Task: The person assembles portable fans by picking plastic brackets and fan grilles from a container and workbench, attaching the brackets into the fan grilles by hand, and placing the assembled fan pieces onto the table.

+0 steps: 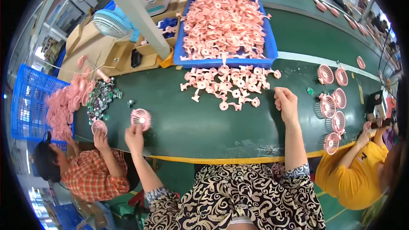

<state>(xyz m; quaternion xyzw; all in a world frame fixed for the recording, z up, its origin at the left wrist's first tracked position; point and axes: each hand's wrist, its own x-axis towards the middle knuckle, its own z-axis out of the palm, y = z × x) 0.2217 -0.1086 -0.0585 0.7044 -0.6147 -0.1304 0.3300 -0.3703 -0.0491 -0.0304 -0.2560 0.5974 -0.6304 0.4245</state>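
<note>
My left hand (135, 139) is on the left of the green work surface, its fingers pinched at the lower rim of a pink round fan grille (144, 119). My right hand (286, 103) is raised over the surface with curled fingers; what it holds, if anything, is hidden. Just left of it lies a loose pile of small pink plastic parts (239, 83), each with a ring and short arms. Behind that pile, a blue tray (226, 63) is heaped with more of the same parts. A small dark motor-like piece (131, 102) sits beyond the grille.
Several pink grilles (327, 105) stand at the right. At left are a heap of small metallic and green pieces (101, 98) and a blue crate (32, 98) with pink parts. A metal post (140, 12) rises behind. Co-workers sit on both sides, the left one holding a grille (99, 126).
</note>
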